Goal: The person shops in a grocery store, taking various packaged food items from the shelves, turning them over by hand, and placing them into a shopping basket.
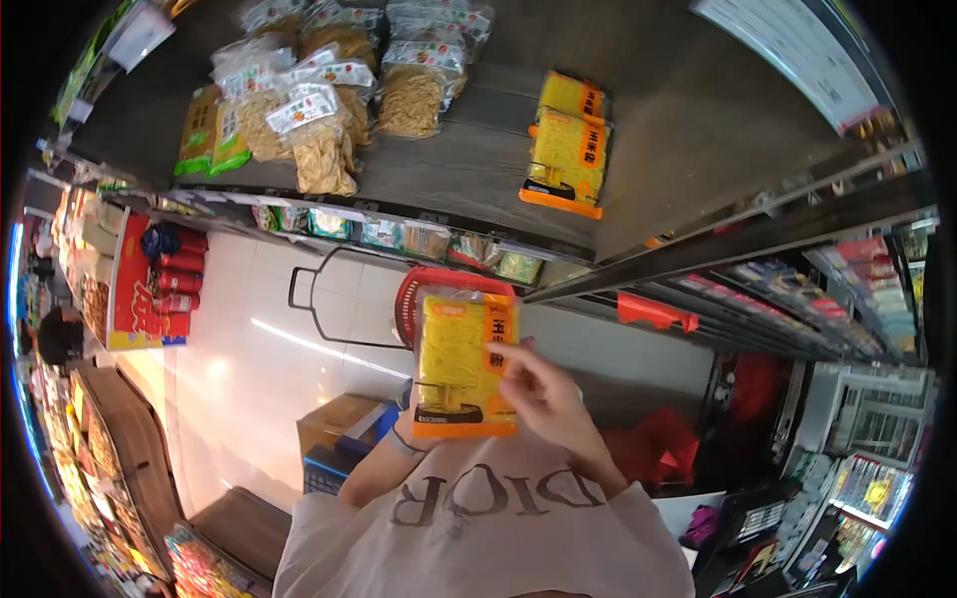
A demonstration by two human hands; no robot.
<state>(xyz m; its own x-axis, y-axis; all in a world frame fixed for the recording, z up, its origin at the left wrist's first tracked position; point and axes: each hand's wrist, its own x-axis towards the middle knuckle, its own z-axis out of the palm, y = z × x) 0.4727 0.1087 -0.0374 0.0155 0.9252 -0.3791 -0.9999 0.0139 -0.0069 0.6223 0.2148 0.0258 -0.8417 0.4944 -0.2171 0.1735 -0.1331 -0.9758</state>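
A yellow packet of corn noodles [461, 364] with an orange edge and dark print is held upright before my chest. My left hand [410, 421], with a band at its wrist, grips it from behind; most of its fingers are hidden by the packet. In front of the packet's right side is my right hand [546, 394]. Its index finger reaches out to the printed orange strip, and nothing is held in it. Two similar yellow packets [568, 149] lie overlapped on the dark shelf [478, 164] ahead.
Clear bags of dried food [409, 100] and green packets [214, 135] share the shelf. Beyond my packet, a red shopping basket [407, 299] with a black handle is on the floor. A cardboard box [334, 424] stands to the left, and racks of goods [788, 289] rise at right.
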